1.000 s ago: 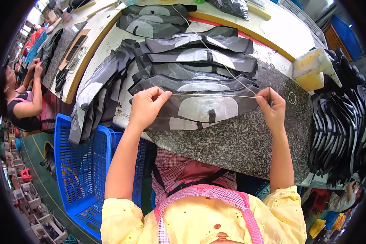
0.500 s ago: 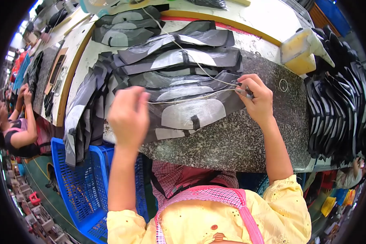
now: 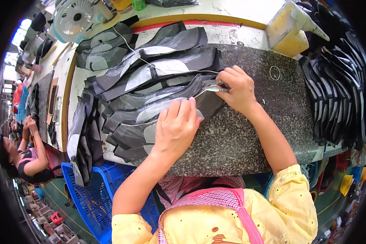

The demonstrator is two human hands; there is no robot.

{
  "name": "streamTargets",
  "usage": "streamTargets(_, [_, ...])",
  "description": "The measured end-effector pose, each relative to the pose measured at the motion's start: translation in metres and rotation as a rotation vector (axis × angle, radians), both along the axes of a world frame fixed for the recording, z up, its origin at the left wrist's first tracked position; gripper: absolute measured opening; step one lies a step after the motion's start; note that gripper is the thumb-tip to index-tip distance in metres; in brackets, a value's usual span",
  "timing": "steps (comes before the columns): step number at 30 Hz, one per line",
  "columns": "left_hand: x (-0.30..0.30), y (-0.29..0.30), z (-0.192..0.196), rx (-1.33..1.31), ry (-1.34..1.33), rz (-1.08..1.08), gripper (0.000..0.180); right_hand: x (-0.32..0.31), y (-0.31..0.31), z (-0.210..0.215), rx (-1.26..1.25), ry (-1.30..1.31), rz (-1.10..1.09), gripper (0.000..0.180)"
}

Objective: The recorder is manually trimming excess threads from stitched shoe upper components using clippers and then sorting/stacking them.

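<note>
Snips (image 3: 212,88) are gripped in the curled fingers of the right hand (image 3: 236,90), their blades pointed toward the left hand (image 3: 175,128). The left hand's fingers are bent and held together over the stacked grey pieces (image 3: 199,57); whether the cord (image 3: 191,72) is pinched there cannot be told. The cord is draped across the pieces, up to the right hand. The pieces are spread partly over the speckled slab (image 3: 248,142).

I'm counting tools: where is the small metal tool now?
In the head view, the small metal tool is right of centre, in the right hand, near the white cord.
</note>
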State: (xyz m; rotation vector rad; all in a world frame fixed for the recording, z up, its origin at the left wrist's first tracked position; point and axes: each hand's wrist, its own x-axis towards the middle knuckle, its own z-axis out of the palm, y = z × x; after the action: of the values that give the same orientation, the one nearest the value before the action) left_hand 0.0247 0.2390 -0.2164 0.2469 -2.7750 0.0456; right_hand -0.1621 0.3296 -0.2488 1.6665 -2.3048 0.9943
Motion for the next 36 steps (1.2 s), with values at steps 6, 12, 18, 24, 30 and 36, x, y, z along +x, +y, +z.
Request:
streamTargets(6, [-0.012, -0.001, 0.003, -0.035, -0.158, 0.000, 0.035, -0.010, -0.019, -0.015, -0.097, -0.056, 0.084, 0.022])
streamTargets(12, [-0.048, -0.024, 0.010, 0.253, -0.071, 0.098, 0.020, -0.017, -0.028, -0.016, -0.176, -0.161, 0.139, 0.020])
streamTargets(18, [-0.060, -0.019, 0.005, 0.075, -0.098, 0.108, 0.024, -0.036, 0.012, 0.014, -0.437, -0.467, -0.007, 0.024])
streamTargets(24, [-0.060, -0.016, -0.001, 0.264, 0.006, 0.071, 0.010, 0.011, 0.047, 0.009, 0.162, -0.567, -0.046, 0.050])
streamTargets(30, [-0.060, -0.022, 0.008, 0.715, -0.080, 0.206, 0.017, 0.028, 0.049, -0.013, -0.108, -0.854, -0.134, 0.031])
streamTargets(36, [-0.059, -0.025, 0.007, 1.000, -0.122, 0.219, 0.020, 0.033, 0.043, -0.014, -0.159, -0.854, -0.151, 0.030])
